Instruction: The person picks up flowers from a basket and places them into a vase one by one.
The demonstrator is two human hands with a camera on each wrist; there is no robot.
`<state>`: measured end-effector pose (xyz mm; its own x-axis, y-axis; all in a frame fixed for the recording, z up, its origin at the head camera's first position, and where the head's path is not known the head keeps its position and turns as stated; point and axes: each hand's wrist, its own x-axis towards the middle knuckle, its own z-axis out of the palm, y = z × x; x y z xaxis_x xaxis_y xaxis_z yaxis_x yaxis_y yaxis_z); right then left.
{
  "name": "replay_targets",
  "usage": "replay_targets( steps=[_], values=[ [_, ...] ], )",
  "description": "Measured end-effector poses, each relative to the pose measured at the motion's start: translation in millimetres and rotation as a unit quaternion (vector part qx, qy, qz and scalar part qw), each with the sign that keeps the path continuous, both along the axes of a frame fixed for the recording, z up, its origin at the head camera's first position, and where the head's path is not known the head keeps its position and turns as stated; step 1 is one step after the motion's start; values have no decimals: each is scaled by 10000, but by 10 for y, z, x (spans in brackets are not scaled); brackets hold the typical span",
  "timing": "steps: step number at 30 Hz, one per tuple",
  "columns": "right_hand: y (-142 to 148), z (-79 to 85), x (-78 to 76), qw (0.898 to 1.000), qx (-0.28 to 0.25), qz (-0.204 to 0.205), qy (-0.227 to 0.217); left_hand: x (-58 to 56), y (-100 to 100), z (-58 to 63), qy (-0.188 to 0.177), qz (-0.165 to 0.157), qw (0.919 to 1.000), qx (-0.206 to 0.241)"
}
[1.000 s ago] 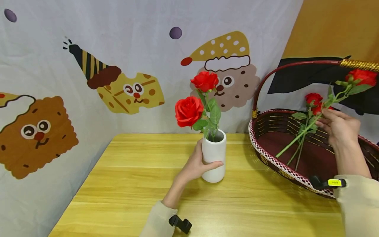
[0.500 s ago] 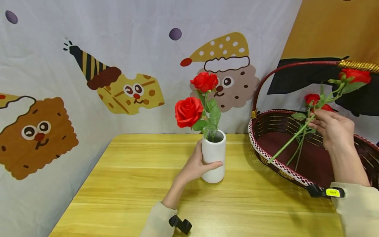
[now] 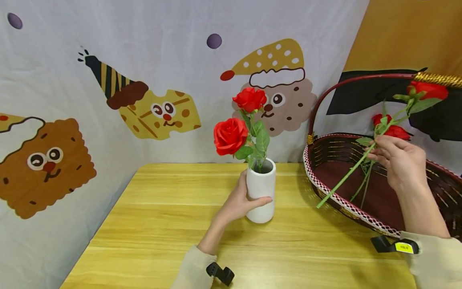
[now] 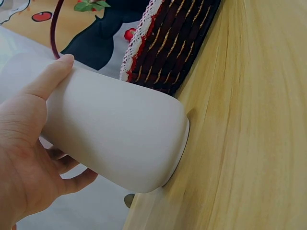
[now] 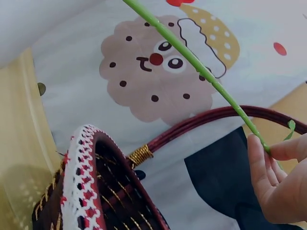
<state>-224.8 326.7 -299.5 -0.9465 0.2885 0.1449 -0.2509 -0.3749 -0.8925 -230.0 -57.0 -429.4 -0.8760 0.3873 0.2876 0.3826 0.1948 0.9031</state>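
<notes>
A white cylindrical vase (image 3: pixel 260 192) stands upright on the table, two red roses (image 3: pixel 231 136) in it. My left hand (image 3: pixel 238 200) grips the vase from its left side; in the left wrist view the thumb lies along the white wall (image 4: pixel 115 129). Over the basket, my right hand (image 3: pixel 404 160) pinches a single red rose (image 3: pixel 346 176) by its green stem. That rose slants, bloom at upper right, stem end at lower left past the basket rim. The right wrist view shows the bare stem (image 5: pixel 192 60) between thumb and fingers (image 5: pixel 261 165).
A dark red woven basket (image 3: pixel 346 206) with lace trim and a tall arched handle (image 3: pixel 361 78) stands at the right. More roses (image 3: pixel 397 132) lean inside it, partly behind my right hand. A cartoon-printed cloth (image 3: pixel 173 48) hangs behind the wooden table (image 3: pixel 162 233).
My right hand has moved left and slightly down with the rose, its stem end now out past the basket's front rim. The left hand and vase have stayed in place.
</notes>
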Motion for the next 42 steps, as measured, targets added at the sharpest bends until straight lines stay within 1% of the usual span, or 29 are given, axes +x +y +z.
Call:
replay_targets(
  steps=[9,18,23,28,34,38,42],
  values=[
    [-112,-48,72,9988,413,200,-154,2,-2,4,-22,27,10000,-10],
    [-231,-170,134,9948,835,582,5,-7,9,7,46,-16,10000,-4],
    [-286,-217,147,9921,917,839,163,-4,3,2,-7,17,10000,-24],
    [-351,-237,169,9888,1061,1022,232,3,0,7,-25,12,10000,-43],
    [-437,-248,223,9838,1420,1060,266,-2,1,4,-11,23,10000,-71],
    [-500,-247,251,9820,1484,1136,270,-1,-2,4,-17,31,10000,-72],
    [-555,-236,274,9803,1497,1236,369,-3,-2,0,11,16,10000,-62]
  ],
)
